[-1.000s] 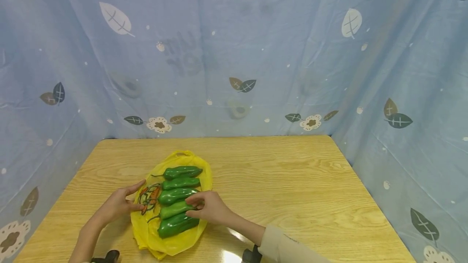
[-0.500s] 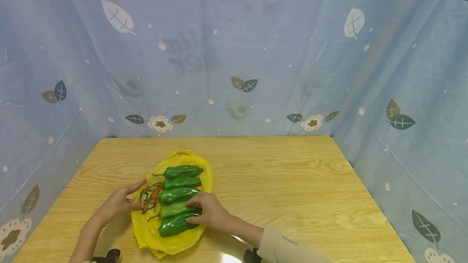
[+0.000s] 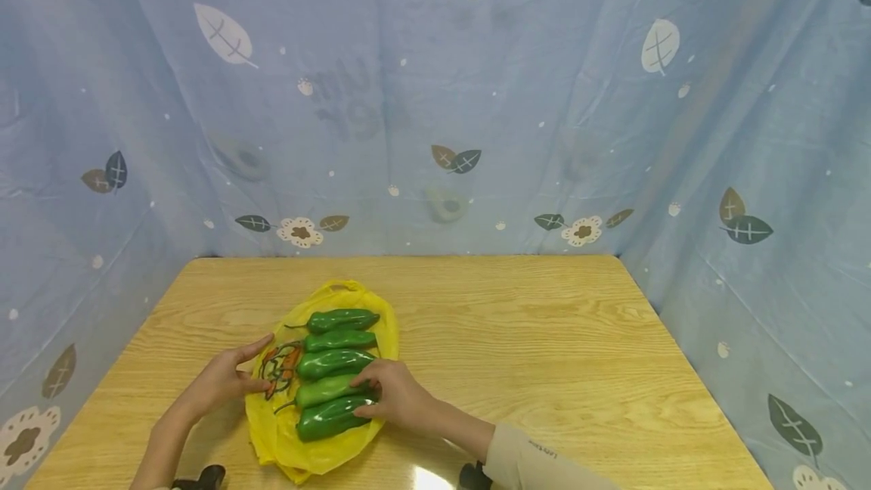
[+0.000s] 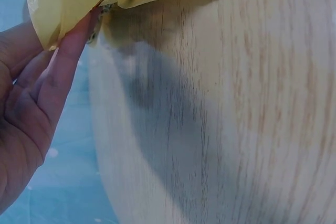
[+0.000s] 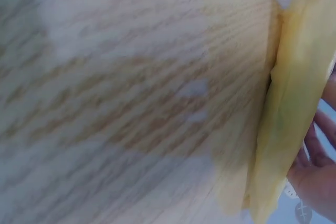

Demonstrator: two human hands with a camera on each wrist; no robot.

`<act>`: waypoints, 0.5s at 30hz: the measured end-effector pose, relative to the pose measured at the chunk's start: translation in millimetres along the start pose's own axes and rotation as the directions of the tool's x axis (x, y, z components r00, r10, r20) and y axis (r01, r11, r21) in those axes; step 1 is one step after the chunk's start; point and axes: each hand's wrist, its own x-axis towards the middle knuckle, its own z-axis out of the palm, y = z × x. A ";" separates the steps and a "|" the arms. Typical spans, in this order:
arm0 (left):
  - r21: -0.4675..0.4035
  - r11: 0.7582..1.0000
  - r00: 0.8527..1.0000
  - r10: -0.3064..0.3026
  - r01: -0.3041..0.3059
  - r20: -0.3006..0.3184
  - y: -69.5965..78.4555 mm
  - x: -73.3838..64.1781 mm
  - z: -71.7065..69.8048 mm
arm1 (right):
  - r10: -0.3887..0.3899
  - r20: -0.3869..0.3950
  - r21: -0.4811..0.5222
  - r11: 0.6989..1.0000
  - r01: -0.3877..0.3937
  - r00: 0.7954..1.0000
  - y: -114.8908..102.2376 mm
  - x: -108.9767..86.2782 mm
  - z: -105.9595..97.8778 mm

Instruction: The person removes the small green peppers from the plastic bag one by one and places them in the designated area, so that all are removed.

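"Where are the green peppers (image 3: pixel 335 363)?"
"Side by side on yellow plastic (image 3: pixel 280 445), presumably for order."
"Hands?"
"Left hand (image 3: pixel 219 386) spread, touching its edge, likely steadying; right hand (image 3: pixel 400 398) over the nearest two, grip impossible to tell."

No text can be read for certain. The right sleeve (image 3: pixel 520 463) bears a short dark line of lettering (image 3: pixel 543 450), too small to make out; on the blue curtain (image 3: pixel 435 112) above the far edge of the tabletop (image 3: pixel 517 339), two rows of faint characters (image 3: pixel 350 99) are blurred.
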 end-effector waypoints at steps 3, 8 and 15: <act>-0.013 1.000 1.000 -0.006 0.006 0.010 -0.7 0.2 0.4 | -0.030 0.048 0.000 1.000 0.030 0.998 0.5 -1.7 -0.8; -0.020 1.000 1.000 -0.006 0.006 0.010 -2.9 0.8 -0.1 | -0.105 0.063 -0.002 0.994 0.105 0.992 -0.3 -3.9 0.5; -0.021 1.000 1.000 -0.005 0.005 0.006 -2.8 0.3 -1.1 | -0.060 0.087 -0.005 0.998 0.061 0.994 -0.9 -3.0 8.2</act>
